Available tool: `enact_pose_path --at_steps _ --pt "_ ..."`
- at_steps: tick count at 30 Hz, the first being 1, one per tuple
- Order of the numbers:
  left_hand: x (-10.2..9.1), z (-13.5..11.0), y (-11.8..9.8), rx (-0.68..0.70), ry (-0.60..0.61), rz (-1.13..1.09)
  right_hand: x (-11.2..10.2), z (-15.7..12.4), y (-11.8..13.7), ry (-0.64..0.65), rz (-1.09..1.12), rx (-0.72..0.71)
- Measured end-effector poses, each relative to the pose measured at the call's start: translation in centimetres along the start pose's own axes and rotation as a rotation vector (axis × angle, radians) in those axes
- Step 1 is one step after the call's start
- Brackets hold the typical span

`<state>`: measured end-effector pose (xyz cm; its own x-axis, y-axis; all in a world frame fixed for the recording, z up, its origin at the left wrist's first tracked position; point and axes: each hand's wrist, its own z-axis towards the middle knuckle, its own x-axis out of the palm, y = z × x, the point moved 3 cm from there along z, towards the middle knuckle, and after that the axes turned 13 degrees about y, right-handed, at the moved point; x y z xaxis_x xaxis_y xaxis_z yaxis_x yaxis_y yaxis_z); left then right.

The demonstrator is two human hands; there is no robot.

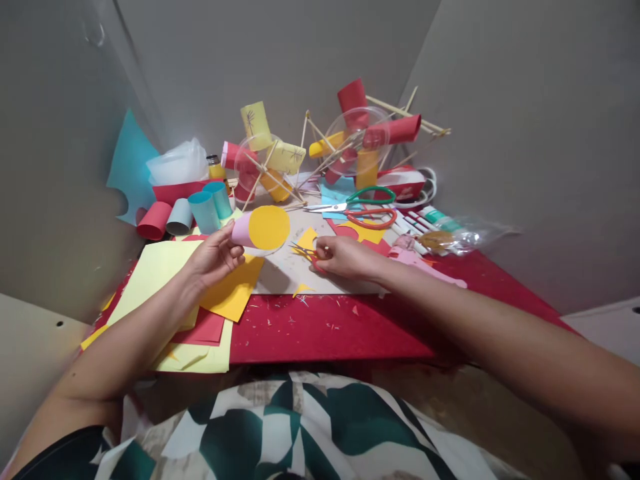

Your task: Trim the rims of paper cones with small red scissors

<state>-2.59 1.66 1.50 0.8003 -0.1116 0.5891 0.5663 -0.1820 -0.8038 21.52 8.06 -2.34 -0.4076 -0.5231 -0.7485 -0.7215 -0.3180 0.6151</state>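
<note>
My left hand point(214, 256) is closed on a pink paper tube point(243, 231) whose end is covered by a yellow paper disc point(269, 227), held just above the table. My right hand point(342, 257) rests on a grey cardboard sheet point(285, 275), its fingers closed round small scissors point(303, 251) whose blades point left beside a yellow paper scrap point(307, 238). Another yellow scrap point(302, 289) lies on the cardboard near the front.
Yellow, orange and red paper sheets point(165, 280) are stacked at the left of the red table point(340, 327). Paper tubes point(186, 213), two paper-and-stick windmills point(356, 143), green and orange scissors point(370, 205), glue tubes point(435, 217) and a plastic bag point(177, 162) crowd the back.
</note>
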Motion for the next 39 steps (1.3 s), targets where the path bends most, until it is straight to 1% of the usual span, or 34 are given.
enact_pose_path --at_steps 3,6,8,9,10,11,13,14,15,17,18,21,23,26,28,30,32,35,37,39 --pt "-0.1 0.1 0.1 0.004 0.001 -0.004 -0.1 0.4 -0.1 0.149 0.106 -0.016" --pt "-0.2 0.1 0.1 0.016 -0.002 -0.010 -0.8 0.6 -0.4 0.312 0.193 -0.029" --pt "-0.4 0.1 0.1 0.026 -0.012 -0.016 -1.5 0.6 -0.6 0.348 0.224 -0.041" --pt "-0.4 0.1 0.1 0.033 -0.019 -0.019 -1.9 0.7 -0.5 0.324 0.235 -0.050" --pt "-0.5 0.1 0.2 0.041 -0.026 -0.023 -2.3 0.8 -0.4 0.264 0.247 -0.060" --pt "-0.5 0.2 0.2 0.053 -0.034 -0.027 -2.6 0.8 -0.3 0.171 0.260 -0.075" --pt "-0.6 0.2 0.2 0.085 -0.050 -0.038 -3.1 0.6 0.5 -0.076 0.289 -0.123" --pt "-0.6 0.2 0.3 0.104 -0.058 -0.042 -3.1 0.3 1.0 -0.194 0.302 -0.156" --pt "-0.6 0.3 0.4 0.125 -0.066 -0.038 -3.0 0.1 1.7 -0.282 0.315 -0.195" --pt "-0.6 0.3 0.5 0.160 -0.074 -0.008 -2.3 -0.5 3.2 -0.385 0.339 -0.279" --pt "-0.5 0.3 0.7 0.172 -0.073 0.018 -2.0 -0.7 3.9 -0.443 0.380 -0.357" --pt "-0.2 0.2 1.2 0.190 -0.048 0.096 -0.7 -0.6 5.9 -0.450 0.429 -0.498" --pt "0.1 0.1 1.6 0.188 -0.014 0.133 -0.1 0.0 6.7 -0.459 0.462 -0.537" --pt "0.4 -0.2 2.3 0.178 0.052 0.185 0.3 1.1 7.2 -0.492 0.504 -0.546" --pt "0.5 -0.3 2.8 0.161 0.096 0.239 0.5 1.7 7.2 -0.492 0.540 -0.518" --pt "0.6 -0.5 3.3 0.121 0.136 0.311 0.8 2.1 7.0 -0.462 0.593 -0.468" --pt "0.7 -0.6 3.6 0.089 0.159 0.373 1.3 2.2 6.8 -0.407 0.628 -0.405" --pt "0.8 -0.6 3.7 0.081 0.164 0.442 2.0 2.3 6.4 -0.307 0.645 -0.321" --pt "0.8 -0.7 3.6 0.083 0.165 0.477 2.5 2.5 6.2 -0.240 0.669 -0.287" --pt "0.9 -0.7 3.5 0.083 0.161 0.504 2.8 3.0 6.0 -0.187 0.740 -0.280"
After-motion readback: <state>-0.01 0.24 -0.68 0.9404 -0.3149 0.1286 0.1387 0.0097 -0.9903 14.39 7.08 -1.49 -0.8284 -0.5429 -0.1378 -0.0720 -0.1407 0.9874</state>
